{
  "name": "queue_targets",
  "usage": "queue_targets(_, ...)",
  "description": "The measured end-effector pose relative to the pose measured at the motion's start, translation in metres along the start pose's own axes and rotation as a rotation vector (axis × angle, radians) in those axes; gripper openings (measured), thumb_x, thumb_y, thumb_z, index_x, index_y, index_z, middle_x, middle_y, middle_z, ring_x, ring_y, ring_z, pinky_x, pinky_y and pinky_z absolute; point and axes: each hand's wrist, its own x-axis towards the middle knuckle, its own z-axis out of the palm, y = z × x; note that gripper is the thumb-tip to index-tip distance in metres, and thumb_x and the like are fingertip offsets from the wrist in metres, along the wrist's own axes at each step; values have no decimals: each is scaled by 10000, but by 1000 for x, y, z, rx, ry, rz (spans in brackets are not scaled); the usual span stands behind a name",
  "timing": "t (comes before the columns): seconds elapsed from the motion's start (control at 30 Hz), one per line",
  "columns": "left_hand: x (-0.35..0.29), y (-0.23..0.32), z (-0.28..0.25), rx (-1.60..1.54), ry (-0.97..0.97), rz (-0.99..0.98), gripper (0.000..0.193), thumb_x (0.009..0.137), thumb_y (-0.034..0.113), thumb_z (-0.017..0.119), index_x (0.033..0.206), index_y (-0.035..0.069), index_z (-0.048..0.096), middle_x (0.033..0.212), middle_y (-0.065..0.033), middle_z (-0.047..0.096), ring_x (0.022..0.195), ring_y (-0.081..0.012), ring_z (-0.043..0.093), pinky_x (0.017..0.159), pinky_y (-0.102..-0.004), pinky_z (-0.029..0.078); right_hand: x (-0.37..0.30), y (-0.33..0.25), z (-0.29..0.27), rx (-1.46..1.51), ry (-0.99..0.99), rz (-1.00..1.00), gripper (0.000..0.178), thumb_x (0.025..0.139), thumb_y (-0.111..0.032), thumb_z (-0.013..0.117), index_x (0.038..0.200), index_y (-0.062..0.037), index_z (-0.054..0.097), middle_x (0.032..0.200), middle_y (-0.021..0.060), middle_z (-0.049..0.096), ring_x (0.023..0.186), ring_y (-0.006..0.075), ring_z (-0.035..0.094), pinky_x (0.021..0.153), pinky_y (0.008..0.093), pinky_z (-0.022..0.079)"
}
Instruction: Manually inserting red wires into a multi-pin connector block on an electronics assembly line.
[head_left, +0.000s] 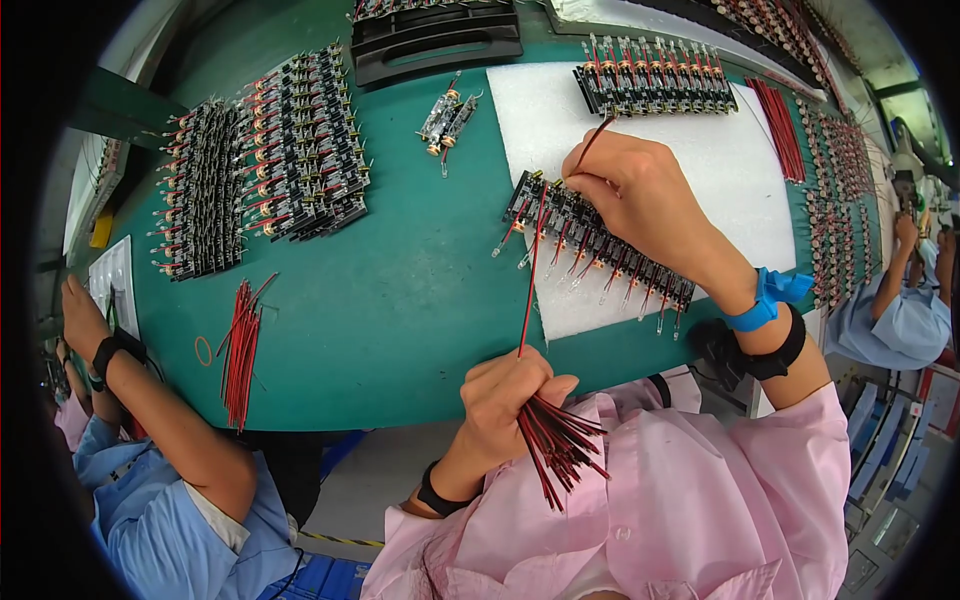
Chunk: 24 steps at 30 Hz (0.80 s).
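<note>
My left hand (505, 400) is closed around a bundle of thin red and black wires (560, 440), its loose ends fanning out below the fist. A single red wire (533, 265) runs up from this hand to the left end of a row of small black circuit boards (600, 245). Above that end, my right hand (640, 190) pinches a dark red wire (600, 138), which sticks up past the fingers. The boards lie slantwise, partly on a white foam sheet (745, 205), with clear-tipped parts on red leads along their near side. My fingertips hide where the pinched wire ends.
Another row of boards (655, 88) sits at the sheet's far edge, with red wires (778, 130) to its right. Stacked boards (305, 150), two loose pieces (448, 122), a wire pile (240, 355) and a rubber band (203, 350) lie leftward. Co-workers' arms (180, 420) flank the table.
</note>
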Motion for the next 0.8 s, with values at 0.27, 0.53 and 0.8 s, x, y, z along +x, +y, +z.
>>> queue_targets(0.27, 0, 0, -1, 13, 1, 4, 296, 685, 39, 605, 523, 4, 359, 465, -77, 372, 373, -180, 359, 353, -258, 271, 0, 0, -1, -85, -33, -59, 44, 662, -16, 570, 682, 4, 537, 671, 91, 528, 605, 261, 512, 526, 322, 408)
queue_targets(0.53, -1, 0, 0, 11, 24, 10, 306, 689, 50, 606, 520, 7, 356, 469, -69, 380, 374, -183, 364, 352, -252, 275, -1, -6, -5, -104, -55, -47, 70, 643, -20, 569, 666, -7, 505, 632, 94, 489, 589, 265, 492, 530, 340, 399)
queue_targets(0.8, -9, -1, 5, 46, 10, 258, 310, 757, 179, 563, 558, 11, 396, 494, -67, 420, 399, -156, 421, 383, -252, 343, -11, -18, -4, -281, -120, -81, 41, 637, -3, 530, 676, -11, 521, 637, 104, 485, 645, 277, 492, 578, 353, 395)
